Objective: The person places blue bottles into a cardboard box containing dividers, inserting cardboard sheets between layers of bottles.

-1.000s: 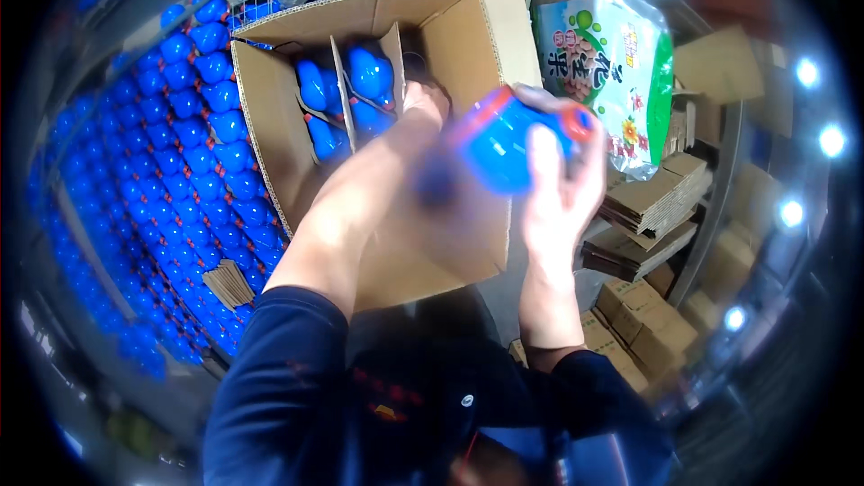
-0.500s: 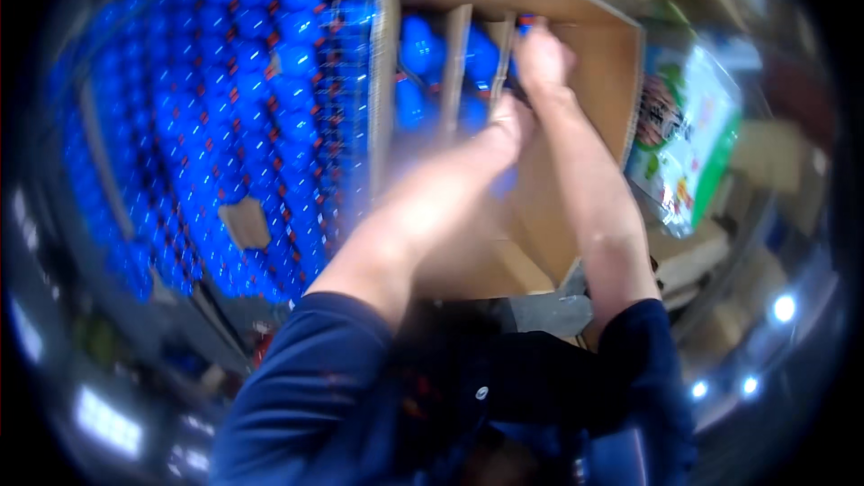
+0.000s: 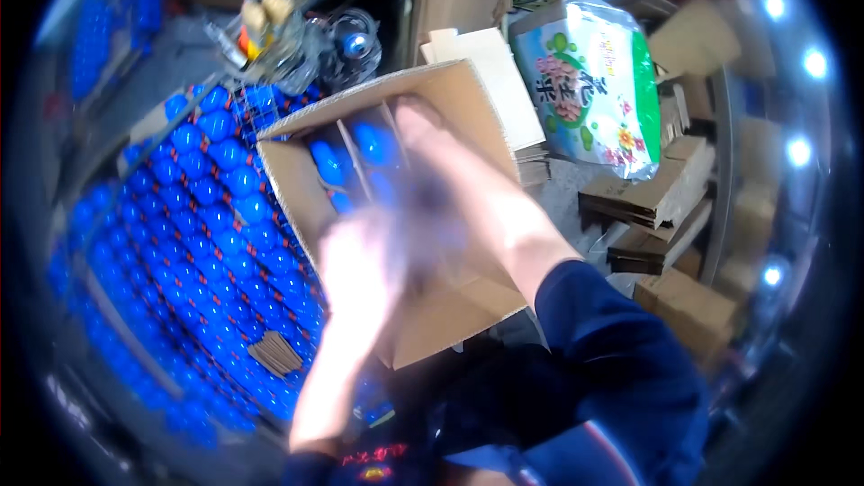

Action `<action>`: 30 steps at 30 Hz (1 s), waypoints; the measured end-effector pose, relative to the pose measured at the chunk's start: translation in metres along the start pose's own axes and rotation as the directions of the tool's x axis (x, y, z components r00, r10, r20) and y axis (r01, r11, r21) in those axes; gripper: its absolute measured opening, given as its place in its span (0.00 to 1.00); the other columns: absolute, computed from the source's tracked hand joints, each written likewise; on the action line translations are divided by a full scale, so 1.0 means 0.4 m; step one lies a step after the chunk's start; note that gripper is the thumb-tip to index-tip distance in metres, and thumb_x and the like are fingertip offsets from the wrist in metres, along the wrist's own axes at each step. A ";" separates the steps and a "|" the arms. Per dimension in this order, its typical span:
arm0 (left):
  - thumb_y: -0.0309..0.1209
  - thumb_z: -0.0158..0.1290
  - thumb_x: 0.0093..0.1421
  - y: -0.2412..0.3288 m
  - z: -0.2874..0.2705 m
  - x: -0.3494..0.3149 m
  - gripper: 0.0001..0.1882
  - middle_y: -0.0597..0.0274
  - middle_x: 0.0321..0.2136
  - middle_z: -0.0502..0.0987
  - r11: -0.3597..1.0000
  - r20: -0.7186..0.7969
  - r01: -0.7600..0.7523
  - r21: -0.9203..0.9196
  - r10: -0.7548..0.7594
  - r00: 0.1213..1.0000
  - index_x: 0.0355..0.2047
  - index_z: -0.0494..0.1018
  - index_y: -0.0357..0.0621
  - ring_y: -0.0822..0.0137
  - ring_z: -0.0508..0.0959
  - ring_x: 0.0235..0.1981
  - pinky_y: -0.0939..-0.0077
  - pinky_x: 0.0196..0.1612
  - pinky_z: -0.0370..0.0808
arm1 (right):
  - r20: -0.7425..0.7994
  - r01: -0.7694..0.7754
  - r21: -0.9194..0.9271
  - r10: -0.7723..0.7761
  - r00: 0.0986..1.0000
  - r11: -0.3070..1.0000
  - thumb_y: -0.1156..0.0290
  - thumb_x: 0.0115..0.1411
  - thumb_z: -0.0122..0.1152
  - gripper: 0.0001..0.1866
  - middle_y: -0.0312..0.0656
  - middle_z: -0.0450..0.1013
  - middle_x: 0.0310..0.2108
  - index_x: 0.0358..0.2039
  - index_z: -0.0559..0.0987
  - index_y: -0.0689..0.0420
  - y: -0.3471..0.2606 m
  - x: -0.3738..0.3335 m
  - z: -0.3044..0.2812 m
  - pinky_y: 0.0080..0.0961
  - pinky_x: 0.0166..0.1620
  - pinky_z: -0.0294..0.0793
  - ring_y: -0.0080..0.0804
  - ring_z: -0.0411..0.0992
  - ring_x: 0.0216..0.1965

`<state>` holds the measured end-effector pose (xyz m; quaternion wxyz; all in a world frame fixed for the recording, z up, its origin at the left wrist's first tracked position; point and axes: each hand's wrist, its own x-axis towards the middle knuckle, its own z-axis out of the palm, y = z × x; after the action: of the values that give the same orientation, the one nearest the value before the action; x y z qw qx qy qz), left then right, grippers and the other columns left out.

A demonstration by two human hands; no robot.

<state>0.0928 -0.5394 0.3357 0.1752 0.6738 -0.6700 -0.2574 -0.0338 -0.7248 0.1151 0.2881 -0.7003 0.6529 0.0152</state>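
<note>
An open cardboard box [image 3: 454, 328] lies tilted in front of me, its walls rising around both hands. Thin cardboard dividers [image 3: 354, 155] split its far left part into lanes. In those lanes sit glossy blue rounded pieces [image 3: 328, 162]. My left hand [image 3: 364, 256] is over the box's left side, smeared by motion, so its fingers cannot be read. Deep inside, near the far wall, my right hand [image 3: 421, 130] is beside the rightmost divider; its fingers are blurred and partly hidden. A dark bluish smear fills the space between the hands; I cannot make out what it is.
Rows of blue rounded pieces with orange-red bits [image 3: 193, 216] spread at left, a small cardboard stack [image 3: 275, 354] on them. A printed white-and-green plastic sack [image 3: 589, 90] is at far right. Flat cardboard stacks [image 3: 652, 184] lie right; a cluttered clear bag [image 3: 297, 58] stands beyond.
The view has turned, so the box appears slanted and further left. My left hand has come away from the dividers toward the box's near left side. The right hand stays inside the far end.
</note>
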 end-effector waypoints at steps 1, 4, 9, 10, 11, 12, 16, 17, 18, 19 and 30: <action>0.24 0.59 0.48 -0.037 -0.039 -0.024 0.24 0.51 0.52 0.71 0.991 -0.203 0.027 0.133 0.000 0.979 0.48 0.73 0.42 0.49 0.70 0.53 0.56 0.57 0.65 | 0.078 -0.018 0.154 0.006 0.997 0.988 0.73 0.62 0.45 0.16 0.52 0.71 0.50 0.48 0.75 0.58 -0.129 -0.106 -0.160 0.41 0.56 0.68 0.47 0.69 0.53; 0.24 0.58 0.50 -0.134 -0.045 -0.023 0.26 0.49 0.61 0.62 0.962 -0.338 0.156 0.223 -0.074 0.938 0.51 0.70 0.44 0.44 0.61 0.62 0.53 0.62 0.59 | -0.150 0.378 0.402 -0.347 0.926 0.834 0.68 0.61 0.55 0.11 0.53 0.76 0.40 0.40 0.80 0.60 -0.151 -0.248 -0.317 0.39 0.49 0.73 0.53 0.74 0.44; 0.23 0.57 0.50 -0.133 -0.010 0.006 0.26 0.48 0.63 0.61 0.927 -0.229 0.086 0.365 0.000 0.973 0.52 0.71 0.46 0.43 0.60 0.64 0.52 0.63 0.57 | -0.060 0.273 0.770 -0.360 0.931 0.577 0.68 0.65 0.55 0.11 0.40 0.79 0.33 0.42 0.80 0.60 -0.023 -0.198 -0.575 0.21 0.41 0.77 0.26 0.78 0.37; 0.23 0.56 0.50 -0.137 -0.006 0.005 0.26 0.47 0.62 0.62 0.920 -0.216 0.081 0.383 0.004 0.976 0.52 0.71 0.46 0.42 0.60 0.64 0.52 0.63 0.57 | -0.037 0.169 0.746 -0.212 0.976 0.645 0.70 0.65 0.55 0.10 0.39 0.79 0.32 0.42 0.81 0.61 0.018 -0.106 -0.601 0.21 0.40 0.77 0.26 0.78 0.37; 0.22 0.55 0.50 -0.125 -0.012 0.019 0.23 0.47 0.62 0.63 0.927 -0.197 0.050 0.372 0.026 0.980 0.50 0.72 0.44 0.42 0.60 0.63 0.51 0.63 0.57 | -0.131 0.210 0.761 -0.171 0.977 0.614 0.69 0.65 0.55 0.11 0.40 0.79 0.32 0.42 0.81 0.60 0.085 0.006 -0.601 0.21 0.41 0.77 0.27 0.78 0.37; 0.21 0.54 0.51 -0.111 -0.013 0.030 0.21 0.47 0.62 0.63 0.926 -0.188 0.066 0.372 0.005 0.982 0.47 0.73 0.43 0.42 0.61 0.63 0.50 0.62 0.57 | -0.223 0.256 0.771 -0.128 0.966 0.583 0.69 0.64 0.56 0.11 0.41 0.79 0.32 0.43 0.81 0.60 0.168 0.132 -0.568 0.22 0.41 0.77 0.28 0.78 0.37; 0.24 0.52 0.53 -0.098 0.013 0.056 0.16 0.46 0.59 0.67 0.899 -0.142 0.088 0.429 -0.029 0.989 0.44 0.74 0.43 0.41 0.63 0.61 0.50 0.61 0.57 | -0.380 0.137 0.219 -0.045 0.924 0.966 0.66 0.62 0.54 0.15 0.47 0.79 0.36 0.48 0.80 0.53 0.420 0.543 -0.445 0.34 0.46 0.75 0.42 0.78 0.42; 0.25 0.51 0.55 -0.094 0.013 0.057 0.13 0.46 0.58 0.68 0.900 -0.134 0.093 0.425 -0.039 0.990 0.42 0.74 0.42 0.41 0.64 0.60 0.51 0.61 0.57 | -0.372 0.143 0.225 -0.051 0.927 0.964 0.66 0.62 0.54 0.15 0.47 0.79 0.36 0.48 0.80 0.53 0.432 0.607 -0.427 0.34 0.46 0.75 0.42 0.78 0.42; 0.25 0.51 0.56 -0.104 0.023 0.056 0.11 0.45 0.57 0.69 0.873 -0.143 0.084 0.480 -0.017 0.990 0.40 0.74 0.42 0.40 0.64 0.59 0.52 0.61 0.58 | -0.357 0.102 0.125 -0.051 0.933 0.987 0.66 0.62 0.53 0.15 0.48 0.78 0.41 0.48 0.80 0.51 0.439 0.659 -0.409 0.37 0.49 0.74 0.45 0.76 0.46; 0.26 0.51 0.56 -0.105 0.022 0.055 0.10 0.44 0.57 0.69 0.880 -0.142 0.075 0.468 -0.009 0.990 0.39 0.74 0.41 0.40 0.64 0.59 0.52 0.60 0.58 | -0.344 0.061 0.020 -0.051 0.937 0.998 0.65 0.62 0.52 0.15 0.49 0.76 0.45 0.48 0.80 0.49 0.448 0.706 -0.392 0.41 0.51 0.72 0.49 0.73 0.50; 0.29 0.47 0.54 -0.107 0.016 0.050 0.12 0.52 0.55 0.72 0.782 -0.096 0.194 0.592 -0.170 0.981 0.36 0.76 0.45 0.47 0.64 0.59 0.55 0.60 0.56 | -0.522 0.063 0.071 -0.017 0.853 0.995 0.60 0.54 0.66 0.11 0.42 0.72 0.39 0.34 0.81 0.51 0.476 0.742 -0.242 0.43 0.44 0.74 0.48 0.74 0.42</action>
<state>0.1235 -0.5570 0.3034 -0.0593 0.7607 -0.6454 -0.0357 -0.2003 -1.0311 0.0049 0.1308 -0.6787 0.6919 -0.2086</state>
